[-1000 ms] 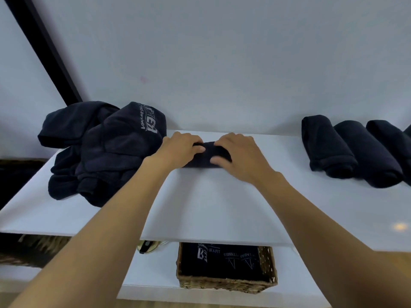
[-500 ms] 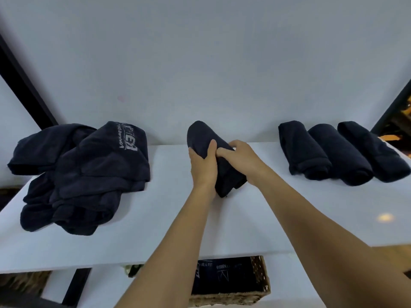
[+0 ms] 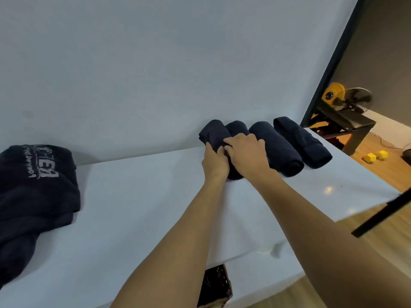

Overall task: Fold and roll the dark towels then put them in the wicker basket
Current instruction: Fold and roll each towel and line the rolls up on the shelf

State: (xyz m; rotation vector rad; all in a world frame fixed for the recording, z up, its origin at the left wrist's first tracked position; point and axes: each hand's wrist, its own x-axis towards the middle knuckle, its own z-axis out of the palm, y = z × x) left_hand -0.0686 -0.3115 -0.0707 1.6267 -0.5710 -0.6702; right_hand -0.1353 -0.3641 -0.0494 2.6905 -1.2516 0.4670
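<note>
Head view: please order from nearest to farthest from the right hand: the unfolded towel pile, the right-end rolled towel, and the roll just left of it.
1. Roll second from the right end, directly beside the right hand, on its right.
2. Right-end roll, one place further right.
3. Unfolded towel pile, far left on the table.
</note>
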